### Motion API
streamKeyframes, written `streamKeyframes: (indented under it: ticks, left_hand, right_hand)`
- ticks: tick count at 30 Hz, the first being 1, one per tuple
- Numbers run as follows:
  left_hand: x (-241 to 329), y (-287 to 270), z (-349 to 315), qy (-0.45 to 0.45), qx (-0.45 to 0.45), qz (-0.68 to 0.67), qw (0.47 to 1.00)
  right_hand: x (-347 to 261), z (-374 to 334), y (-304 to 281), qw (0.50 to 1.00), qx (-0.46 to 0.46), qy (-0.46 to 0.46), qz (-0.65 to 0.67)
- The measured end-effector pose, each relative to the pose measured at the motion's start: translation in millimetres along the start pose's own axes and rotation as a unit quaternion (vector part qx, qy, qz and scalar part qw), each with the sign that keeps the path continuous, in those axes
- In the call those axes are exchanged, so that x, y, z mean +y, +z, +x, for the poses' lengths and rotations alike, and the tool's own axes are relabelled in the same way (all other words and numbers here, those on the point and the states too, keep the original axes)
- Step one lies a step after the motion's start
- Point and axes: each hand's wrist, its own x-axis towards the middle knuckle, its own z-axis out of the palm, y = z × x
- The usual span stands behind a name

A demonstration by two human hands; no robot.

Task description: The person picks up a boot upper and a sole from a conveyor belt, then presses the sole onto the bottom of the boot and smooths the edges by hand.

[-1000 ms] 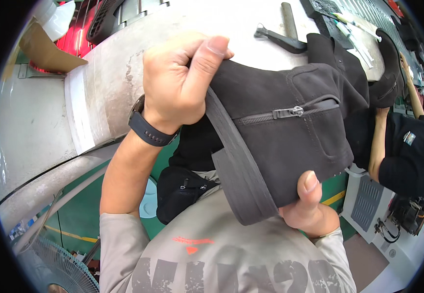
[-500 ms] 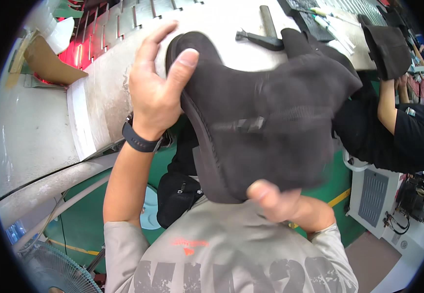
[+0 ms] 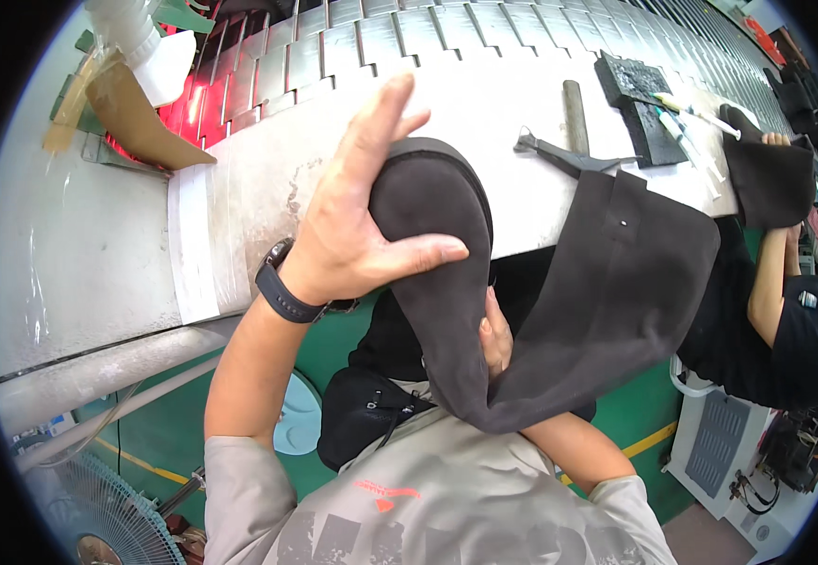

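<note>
A dark grey-black suede-like boot is held up in front of my chest, toe pointing away and its tall shaft out to the right. My left hand is wrapped round the toe end, the thumb lying across the upper and the fingers along the far side. From below, my right hand grips the boot near its ankle bend. Only some of its fingers show there; the boot covers the rest. A small bright spot marks the shaft near its top edge.
On the pale bench lie dark pincers, a grey rod, black blocks and several syringes. Behind runs a slatted metal conveyor. At the right, another person holds a dark boot. Bent cardboard stands left.
The boot has been turned over, so its upper at the toe faces me and the shaft swings right. My right hand has moved from the near edge to the ankle bend.
</note>
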Motion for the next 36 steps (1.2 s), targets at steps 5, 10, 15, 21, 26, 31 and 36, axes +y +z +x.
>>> streamKeyframes:
  ticks: [5, 10, 15, 21, 26, 31, 36]
  left_hand:
    - [-4.4, -5.4, 6.2, -0.012, -0.025, 0.002, 1.000]
    - [-5.3, -12.4, 15.9, 0.004, -0.068, 0.049, 0.996]
    - [-12.7, -9.6, 18.2, -0.044, -0.056, -0.008, 0.997]
    - [-15.1, -5.2, -10.1, -0.192, 0.051, -0.094, 0.975]
    - [-5.2, -1.9, -38.4, -0.384, 0.106, -0.244, 0.884]
    - [6.4, -11.7, -62.4, -0.345, 0.087, -0.179, 0.917]
    - [8.2, -5.4, -100.9, -0.144, 0.138, 0.233, 0.952]
  right_hand:
    - [4.3, 4.7, 8.8, 0.924, 0.149, -0.255, -0.242]
    - [-10.8, 8.5, -5.7, 0.958, 0.116, -0.219, -0.144]
    - [-29.6, 14.9, -20.5, 0.968, 0.103, -0.208, -0.095]
    - [-119.1, 23.0, -98.2, 0.977, -0.040, -0.174, -0.120]
    - [-205.6, 36.8, -200.5, 0.982, -0.045, -0.084, -0.161]
    - [-276.7, 155.5, -220.9, 0.980, 0.160, -0.073, -0.089]
    - [-314.8, 302.1, -256.9, 0.966, 0.003, -0.086, 0.245]
